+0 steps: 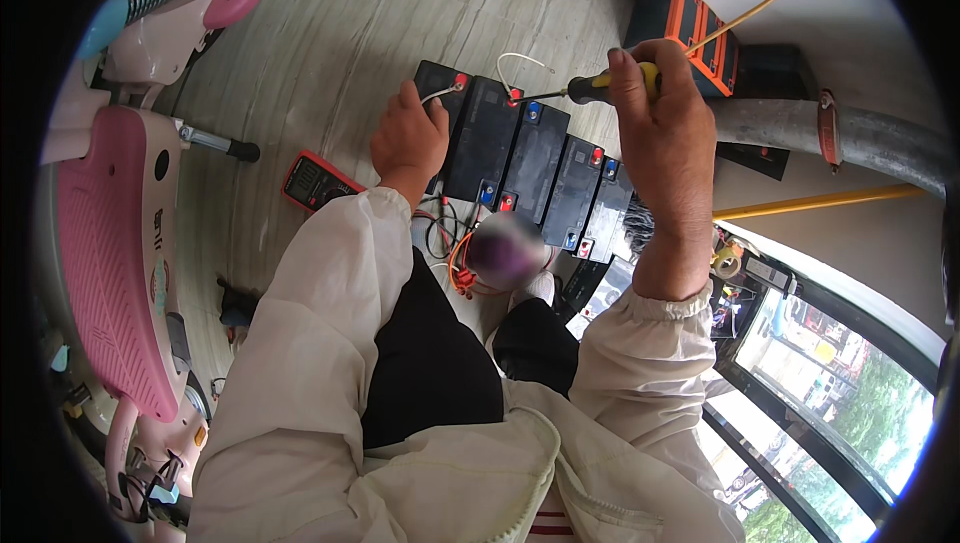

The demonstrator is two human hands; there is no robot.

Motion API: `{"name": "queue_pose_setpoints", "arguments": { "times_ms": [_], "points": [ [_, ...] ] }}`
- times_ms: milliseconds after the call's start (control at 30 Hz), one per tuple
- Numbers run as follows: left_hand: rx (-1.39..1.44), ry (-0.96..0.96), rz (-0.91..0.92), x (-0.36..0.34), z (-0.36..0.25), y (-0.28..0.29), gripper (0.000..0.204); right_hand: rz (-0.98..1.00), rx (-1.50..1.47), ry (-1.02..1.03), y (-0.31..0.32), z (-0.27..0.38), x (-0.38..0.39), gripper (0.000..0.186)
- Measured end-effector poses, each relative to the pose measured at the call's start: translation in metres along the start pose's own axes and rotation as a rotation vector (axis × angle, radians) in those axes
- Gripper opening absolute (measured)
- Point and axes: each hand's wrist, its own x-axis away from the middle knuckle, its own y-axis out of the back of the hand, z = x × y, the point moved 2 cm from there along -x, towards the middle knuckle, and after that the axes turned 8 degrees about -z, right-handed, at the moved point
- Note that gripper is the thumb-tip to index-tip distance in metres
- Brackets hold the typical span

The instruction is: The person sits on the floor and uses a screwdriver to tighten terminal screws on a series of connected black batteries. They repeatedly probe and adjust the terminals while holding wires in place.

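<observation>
Grey floor, five black batteries (540,158); right hand (665,138) grip clamped on one screwdriver (600,86), left hand (408,138) pinching white wire (441,94).

Yellow-black screwdriver (600,86) tip at black batteries' (520,153) red terminal.

A person in a cream-white jacket with long sleeves, each gathered into an elasticated cuff at the wrist, the fabric creased along both forearms. The jacket hangs open at the front over a garment with red and white stripes at the hem. Black trousers cover both legs. The left hand (408,136) and right hand (668,143) are bare, without gloves.
</observation>
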Motion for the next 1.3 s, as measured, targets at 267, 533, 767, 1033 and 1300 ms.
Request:
{"name": "queue_pose_setpoints", "arguments": {
  "times_ms": [267, 533, 767, 1033, 1300],
  "points": [
    [-0.012, -0.001, -0.001, 0.0, 0.0, -0.001, 0.048, -0.018, 0.007, 0.017, 0.0, 0.0, 0.002, 0.028],
    [-0.001, 0.013, 0.03, 0.0, -0.003, 0.001, 0.05, -0.075, -0.021, 0.213, -0.002, -0.008, 0.001, 0.03],
    [-0.007, 0.011, 0.025, -0.001, 0.001, -0.001, 0.05, 0.027, 0.054, -0.053, 0.004, 0.0, 0.002, 0.032],
    [0.002, 0.021, 0.032, -0.001, -0.003, 0.003, 0.049, -0.008, 0.039, 0.056, 0.002, -0.005, 0.005, 0.031],
    [0.0, 0.014, 0.034, -0.001, -0.002, 0.004, 0.048, 0.019, -0.016, 0.035, 0.001, -0.009, 0.001, 0.035]
  ]
}}
